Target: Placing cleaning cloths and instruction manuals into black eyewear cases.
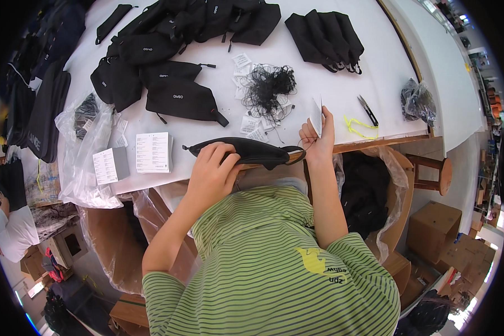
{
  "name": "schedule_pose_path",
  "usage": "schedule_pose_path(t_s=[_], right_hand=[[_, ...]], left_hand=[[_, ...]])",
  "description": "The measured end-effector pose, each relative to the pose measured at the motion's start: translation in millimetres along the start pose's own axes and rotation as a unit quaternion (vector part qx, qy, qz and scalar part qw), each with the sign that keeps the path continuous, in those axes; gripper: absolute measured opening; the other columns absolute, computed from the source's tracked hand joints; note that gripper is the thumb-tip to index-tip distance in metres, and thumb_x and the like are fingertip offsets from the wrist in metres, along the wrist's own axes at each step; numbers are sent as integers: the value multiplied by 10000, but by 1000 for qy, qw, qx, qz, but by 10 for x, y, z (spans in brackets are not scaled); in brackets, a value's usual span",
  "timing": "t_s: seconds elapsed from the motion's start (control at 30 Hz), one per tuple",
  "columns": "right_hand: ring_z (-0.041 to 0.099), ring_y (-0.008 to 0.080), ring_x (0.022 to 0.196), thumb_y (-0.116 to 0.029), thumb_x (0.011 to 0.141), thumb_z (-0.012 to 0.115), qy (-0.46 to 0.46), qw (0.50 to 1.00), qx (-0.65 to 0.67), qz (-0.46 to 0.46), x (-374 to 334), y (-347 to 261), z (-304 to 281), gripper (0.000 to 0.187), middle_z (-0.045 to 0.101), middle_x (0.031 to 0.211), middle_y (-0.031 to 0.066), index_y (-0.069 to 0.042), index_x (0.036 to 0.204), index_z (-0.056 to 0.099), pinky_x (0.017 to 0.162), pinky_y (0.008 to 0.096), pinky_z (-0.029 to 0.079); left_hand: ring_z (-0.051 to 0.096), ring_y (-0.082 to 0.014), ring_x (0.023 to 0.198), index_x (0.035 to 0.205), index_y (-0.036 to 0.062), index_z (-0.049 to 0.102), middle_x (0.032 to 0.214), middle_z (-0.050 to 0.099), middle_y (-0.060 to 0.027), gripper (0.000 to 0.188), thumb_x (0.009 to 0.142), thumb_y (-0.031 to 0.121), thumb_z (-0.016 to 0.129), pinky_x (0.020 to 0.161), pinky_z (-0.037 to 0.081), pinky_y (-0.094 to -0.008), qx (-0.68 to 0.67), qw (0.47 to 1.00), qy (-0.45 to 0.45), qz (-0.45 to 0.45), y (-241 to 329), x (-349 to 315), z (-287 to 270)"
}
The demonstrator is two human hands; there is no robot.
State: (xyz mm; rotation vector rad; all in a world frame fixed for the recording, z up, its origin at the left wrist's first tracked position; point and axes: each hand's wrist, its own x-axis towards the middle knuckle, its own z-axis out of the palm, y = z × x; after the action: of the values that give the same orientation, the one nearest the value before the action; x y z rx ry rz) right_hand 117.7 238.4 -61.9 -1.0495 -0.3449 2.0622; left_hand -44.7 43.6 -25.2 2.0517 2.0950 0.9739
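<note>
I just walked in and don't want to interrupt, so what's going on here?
Someone in a green striped shirt is at a white table, the left hand holding a black pouch at the near edge. The right hand pinches a white tag close to the pouch's strap end. Beyond lie a tangle of black cords and more black pouches. Two stacks of white cards stand to the left; snips lie to the right.
</note>
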Motion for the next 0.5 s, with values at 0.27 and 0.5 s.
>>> schedule_pose_path(t_s=[0.27, 0.5], right_hand=[[402, 65, 431, -264, 924, 604, 23, 949, -164, -269, -277, 28, 379, 251, 468, 499, -26, -78, 756, 619, 431, 233, 264], [526, 202, 433, -324, 817, 685, -291, 528, -663, -443, -590, 219, 273, 183, 567, 495, 13, -153, 756, 705, 483, 307, 347]], left_hand=[[535, -319, 1036, 874, 27, 601, 1077, 576, -109, 222, 692, 75, 719, 883, 415, -421, -25, 999, -35, -14, 105, -47, 5], [512, -328, 1098, 924, 36, 573, 1281, 523, -133, 255, 716, 87, 711, 957, 376, -435, -47, 997, -13, -60, 144, -59, -18]])
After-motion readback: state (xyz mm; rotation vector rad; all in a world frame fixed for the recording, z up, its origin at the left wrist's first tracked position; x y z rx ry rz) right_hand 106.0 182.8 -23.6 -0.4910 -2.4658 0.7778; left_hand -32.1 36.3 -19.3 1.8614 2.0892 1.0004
